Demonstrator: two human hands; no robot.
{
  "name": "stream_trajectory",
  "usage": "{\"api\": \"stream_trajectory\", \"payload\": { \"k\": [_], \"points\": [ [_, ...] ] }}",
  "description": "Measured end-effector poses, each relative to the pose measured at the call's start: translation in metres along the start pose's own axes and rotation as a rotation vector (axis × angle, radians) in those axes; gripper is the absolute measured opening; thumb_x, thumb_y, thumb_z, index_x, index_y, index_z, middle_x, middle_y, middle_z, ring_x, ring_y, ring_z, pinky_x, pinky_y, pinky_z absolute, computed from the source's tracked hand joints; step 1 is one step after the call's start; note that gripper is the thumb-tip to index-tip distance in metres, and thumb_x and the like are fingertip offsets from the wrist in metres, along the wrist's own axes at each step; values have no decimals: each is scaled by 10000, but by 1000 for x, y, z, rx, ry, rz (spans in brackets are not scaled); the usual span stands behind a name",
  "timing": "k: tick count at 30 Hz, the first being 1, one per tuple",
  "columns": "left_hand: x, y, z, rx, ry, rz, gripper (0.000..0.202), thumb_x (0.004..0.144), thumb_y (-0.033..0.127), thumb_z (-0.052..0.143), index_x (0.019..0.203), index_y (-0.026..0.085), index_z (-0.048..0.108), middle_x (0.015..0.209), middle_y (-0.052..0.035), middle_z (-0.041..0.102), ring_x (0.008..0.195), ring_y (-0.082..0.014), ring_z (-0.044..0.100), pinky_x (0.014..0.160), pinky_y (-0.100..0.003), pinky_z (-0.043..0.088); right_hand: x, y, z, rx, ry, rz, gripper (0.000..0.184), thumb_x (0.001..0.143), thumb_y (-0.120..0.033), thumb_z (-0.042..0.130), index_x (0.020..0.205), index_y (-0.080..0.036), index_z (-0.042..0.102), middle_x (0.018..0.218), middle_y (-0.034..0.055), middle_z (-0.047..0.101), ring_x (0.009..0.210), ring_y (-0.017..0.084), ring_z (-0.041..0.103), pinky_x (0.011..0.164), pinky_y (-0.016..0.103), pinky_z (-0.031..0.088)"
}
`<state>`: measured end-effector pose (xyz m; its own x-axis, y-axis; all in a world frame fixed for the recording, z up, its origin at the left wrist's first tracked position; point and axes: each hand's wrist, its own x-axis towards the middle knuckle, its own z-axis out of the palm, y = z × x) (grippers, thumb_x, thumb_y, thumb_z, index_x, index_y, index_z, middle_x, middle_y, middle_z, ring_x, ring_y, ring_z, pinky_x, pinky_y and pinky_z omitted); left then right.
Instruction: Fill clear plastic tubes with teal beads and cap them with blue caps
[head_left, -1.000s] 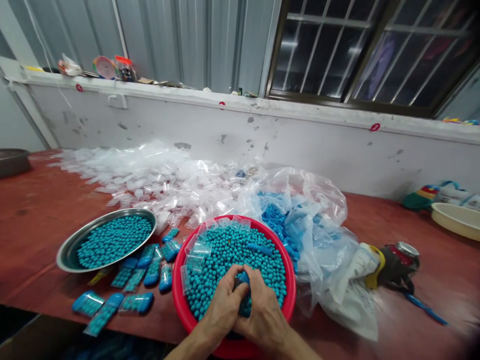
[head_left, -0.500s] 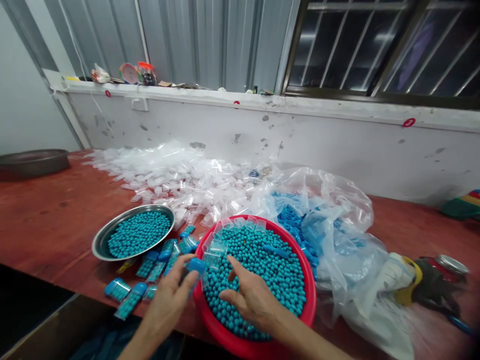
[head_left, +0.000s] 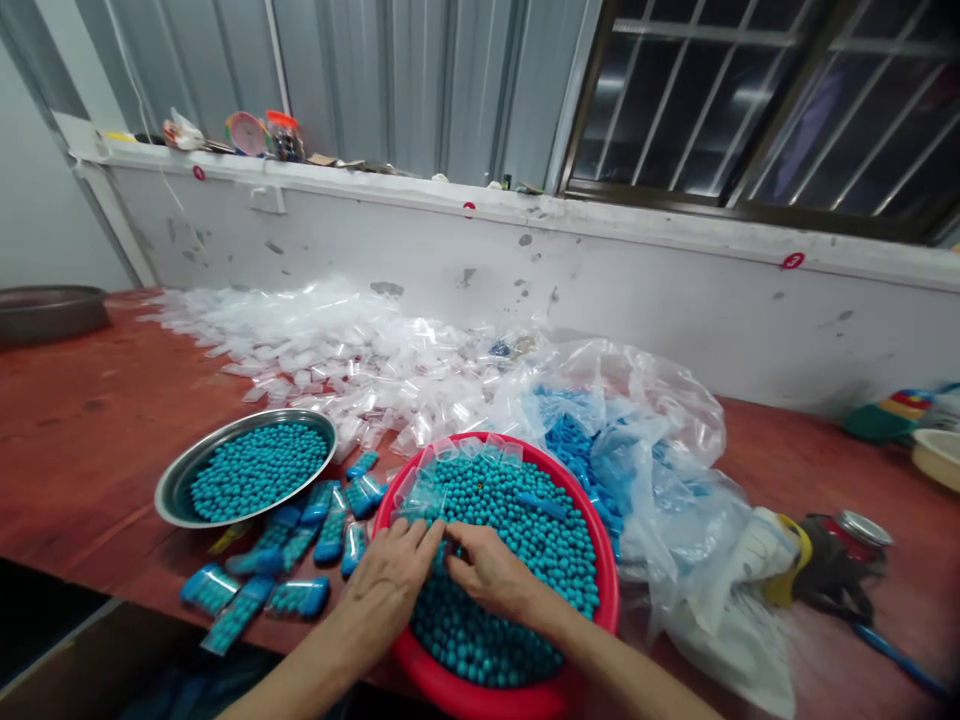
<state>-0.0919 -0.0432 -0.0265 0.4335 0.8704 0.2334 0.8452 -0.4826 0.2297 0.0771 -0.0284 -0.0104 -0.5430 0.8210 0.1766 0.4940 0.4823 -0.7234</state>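
Observation:
A red basin (head_left: 611,590) full of turquoise beads (head_left: 517,510) stands before me. My left hand (head_left: 397,570) reaches over its left rim, fingers bent down and close together. My right hand (head_left: 491,570) is over the beads, thumb and fingers closed in a pinch beside my left fingertips. What either hand holds is hidden. Clear plastic cases (head_left: 420,492) lie on the beads just beyond my fingers, with more along the far rim. A blue piece (head_left: 540,505) rests on the beads. Left of the basin lie several bead-filled clear packs with blue caps (head_left: 238,612).
A steel bowl of beads (head_left: 171,505) stands at left. Behind is a heap of clear cases (head_left: 337,340). A clear bag (head_left: 660,470) with blue pieces (head_left: 574,450) lies right of the basin, near a metal-lidded jar (head_left: 862,530). A dark basin (head_left: 52,315) sits far left.
The blue-capped piece has left my left hand's fingertips. That hand has moved right and over the basin, meeting my right hand, whose fingers have closed. The packs at left have shifted.

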Motion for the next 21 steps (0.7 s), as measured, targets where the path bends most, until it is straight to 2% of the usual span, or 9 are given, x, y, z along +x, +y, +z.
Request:
{"api": "stream_trajectory", "payload": {
  "k": [4,7,10,13,15,18,21],
  "points": [
    [24,22,0,-252,-165,-20,304,753,145,418,1028,206,533,964,-57,612,921,-211,546,797,-306,399,-22,13,-16,121,40,122,236,755,-118,441,912,-185,603,752,-21,597,663,120,523,616,211,393],
    [38,33,-7,-381,-274,-19,183,728,189,451,887,197,539,842,-37,630,811,-200,575,682,-269,401,-33,21,-25,228,52,246,274,760,-149,461,1009,-185,571,687,-35,577,558,106,502,531,203,385],
    [42,36,-12,-305,-349,-104,132,714,203,444,812,186,531,758,-48,625,746,-218,581,627,-278,391,-40,27,-42,182,188,300,290,787,-202,471,1067,-162,538,740,-6,606,622,130,547,594,231,423],
    [44,34,-14,-196,-418,-194,144,716,209,434,815,176,533,825,-95,627,801,-258,583,679,-330,401,-47,31,-64,-66,278,307,284,821,-245,450,1070,-157,554,881,50,632,831,182,575,765,290,416],
    [50,36,-10,-211,-477,-240,141,692,196,466,807,159,540,888,-140,620,869,-300,572,735,-385,400,-52,34,-74,-247,215,374,307,824,-244,445,1097,-144,547,955,86,630,911,216,567,813,323,402],
    [66,46,6,-307,-506,-278,126,645,146,505,767,143,536,917,-166,605,936,-329,545,799,-432,385,-57,33,-70,-437,51,488,341,808,-224,466,1126,-120,532,1043,137,597,994,258,541,836,347,397],
    [82,59,25,-473,-546,-341,131,657,138,473,782,148,510,767,-95,595,752,-254,590,684,-385,453,-59,30,-57,-501,-28,541,383,802,-207,475,1176,-129,493,1095,153,556,973,259,556,807,335,418]
  ]
}}
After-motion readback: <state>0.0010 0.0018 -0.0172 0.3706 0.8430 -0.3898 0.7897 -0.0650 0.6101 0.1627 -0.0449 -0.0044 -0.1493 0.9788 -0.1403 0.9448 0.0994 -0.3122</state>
